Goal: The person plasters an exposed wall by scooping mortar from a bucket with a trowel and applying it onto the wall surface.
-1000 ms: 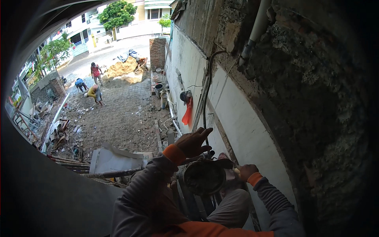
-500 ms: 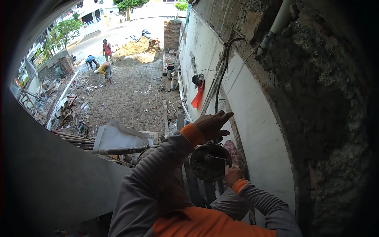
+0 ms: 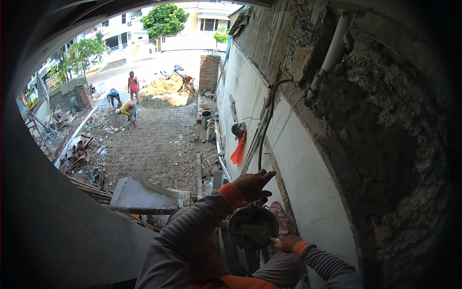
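Beneath me hangs or stands a round dark bucket (image 3: 240,229) with grey mortar-like material inside. My left hand (image 3: 251,185) is raised just above its far rim, fingers extended and apart; I cannot tell whether it touches anything. My right hand (image 3: 288,243) is closed on the pale handle of a trowel, whose blade (image 3: 257,233) is down inside the bucket. Both my sleeves are grey with orange cuffs. Dark bars and my grey-trousered leg (image 3: 279,269) show below the bucket.
A cracked, rough-plastered wall (image 3: 394,159) rises at my right, with a pipe (image 3: 332,53) and cables (image 3: 269,101). A horizontal pole (image 3: 139,210) and white panel (image 3: 130,192) lie ahead. Below, several workers (image 3: 133,86) stand or bend near a sand pile (image 3: 163,86) on rubble-strewn ground.
Since a second ago the trowel has moved from the bucket's right rim down into it, with my right hand lower. My left hand stays spread above the bucket. The view has shifted.
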